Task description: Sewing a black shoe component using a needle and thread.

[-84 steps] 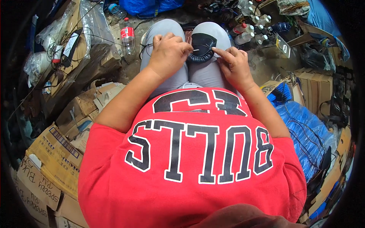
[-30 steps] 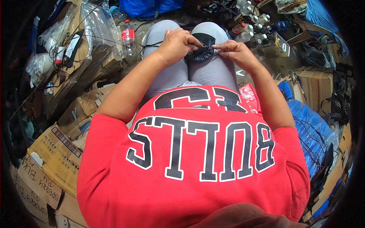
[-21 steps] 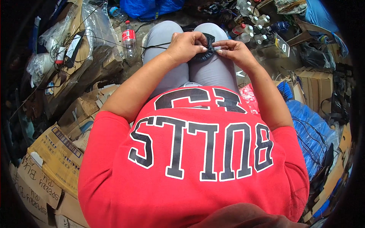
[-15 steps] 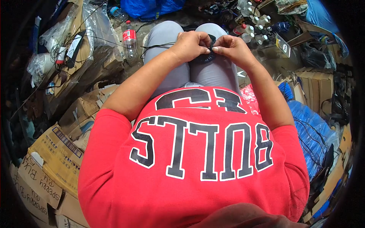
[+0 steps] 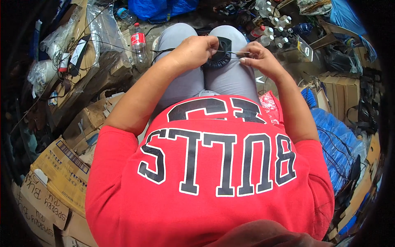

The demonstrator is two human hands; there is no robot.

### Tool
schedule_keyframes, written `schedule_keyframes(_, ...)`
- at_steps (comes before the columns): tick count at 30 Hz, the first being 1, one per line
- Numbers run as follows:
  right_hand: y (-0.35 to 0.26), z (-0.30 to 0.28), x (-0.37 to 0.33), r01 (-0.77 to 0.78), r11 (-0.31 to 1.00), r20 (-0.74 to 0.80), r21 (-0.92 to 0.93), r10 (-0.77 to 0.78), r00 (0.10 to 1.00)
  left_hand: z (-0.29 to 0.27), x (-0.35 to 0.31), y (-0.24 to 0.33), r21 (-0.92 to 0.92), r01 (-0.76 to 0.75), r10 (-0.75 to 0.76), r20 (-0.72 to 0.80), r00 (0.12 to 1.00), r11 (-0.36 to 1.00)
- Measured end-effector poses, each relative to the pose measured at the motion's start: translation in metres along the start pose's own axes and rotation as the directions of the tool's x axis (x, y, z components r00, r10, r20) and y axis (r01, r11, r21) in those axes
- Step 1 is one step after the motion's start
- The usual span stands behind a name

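Note:
A black piece (image 5: 222, 57) with a flat upper part and a rounded, ribbed lower edge rests on my thighs near the knees. My left hand (image 5: 197, 51) is closed on its left side, fingertips pinched at the rim. From the piece a dark strand runs right to a thin, pale, needle-like piece (image 5: 242, 52), which my right hand (image 5: 263, 61) pinches. Whether it is a needle or a stiff thread is too small to tell. A black cord (image 5: 164, 50) trails leftward from beside my left hand across the knee.
A red-labelled plastic bottle (image 5: 138, 41) stands left of my knees. Several small bottles (image 5: 273, 31) crowd the far right. Cardboard boxes (image 5: 53, 177) lie at left, blue plastic sheeting (image 5: 329, 136) at right, and a blue bag (image 5: 160, 10) ahead.
My hands were together at the black piece; now the right hand has drawn away to the right, with a thin strand stretched between. The left hand has shifted slightly left.

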State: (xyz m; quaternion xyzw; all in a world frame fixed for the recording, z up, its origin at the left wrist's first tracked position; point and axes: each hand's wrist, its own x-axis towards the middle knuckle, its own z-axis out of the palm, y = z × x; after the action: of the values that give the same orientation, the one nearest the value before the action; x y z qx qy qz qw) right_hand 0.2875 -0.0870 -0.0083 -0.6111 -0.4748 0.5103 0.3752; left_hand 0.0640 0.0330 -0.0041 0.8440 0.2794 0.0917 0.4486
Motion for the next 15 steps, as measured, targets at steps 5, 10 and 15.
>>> schedule_keyframes(5, -0.018, -0.026, -0.020, 0.072, 0.997, 0.057, -0.027, -0.070, 0.996, 0.000, 0.001, 0.008, 0.136, -0.107, 0.105, 0.020, 0.994, 0.985)
schedule_keyframes(10, -0.024, -0.048, 0.013, 0.175, 0.797, -0.096, -0.579, -0.280, 0.955, 0.002, 0.008, 0.016, 0.214, -0.181, 0.171, 0.063, 0.983, 0.960)
schedule_keyframes(15, -0.040, -0.023, 0.012, 0.155, 0.531, -0.134, -0.833, -0.466, 0.874, 0.002, 0.010, 0.009, 0.326, -0.168, 0.138, 0.113, 0.984, 0.930)
